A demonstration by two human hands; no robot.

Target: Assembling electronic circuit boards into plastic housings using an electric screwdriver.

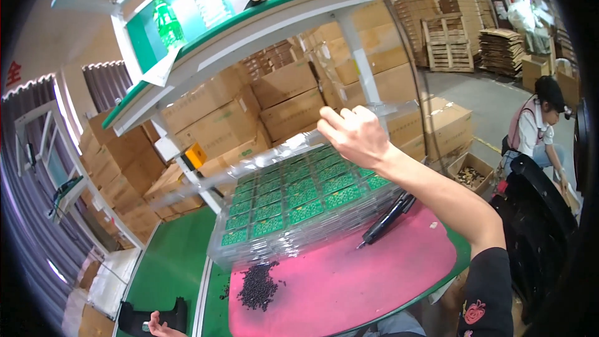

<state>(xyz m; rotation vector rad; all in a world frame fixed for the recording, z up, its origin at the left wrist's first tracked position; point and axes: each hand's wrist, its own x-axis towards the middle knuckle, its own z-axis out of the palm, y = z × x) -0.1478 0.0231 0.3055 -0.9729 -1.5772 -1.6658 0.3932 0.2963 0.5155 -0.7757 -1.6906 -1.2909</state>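
My right hand [355, 136] is raised over a stack of clear plastic trays, fingers curled closed on the rim of a clear plastic tray [274, 157]. That tray is tilted up and blurred. Beneath it, the stacked trays [293, 251] carry rows of green circuit boards [304, 192]. Low at the left, my left hand [163, 327] is partly cut off by the lower edge. Its fingers bend at a black plastic shell [128, 319] on the green surface and appear to grip it.
A pink mat [343, 287] bears a pile of small black screws [257, 287] and a black electric screwdriver [390, 218]. Above stands a shelf [249, 22] with two bottles. Cardboard boxes [290, 93] are stacked behind. At right, another person [536, 125] sits beside black parts [530, 212].
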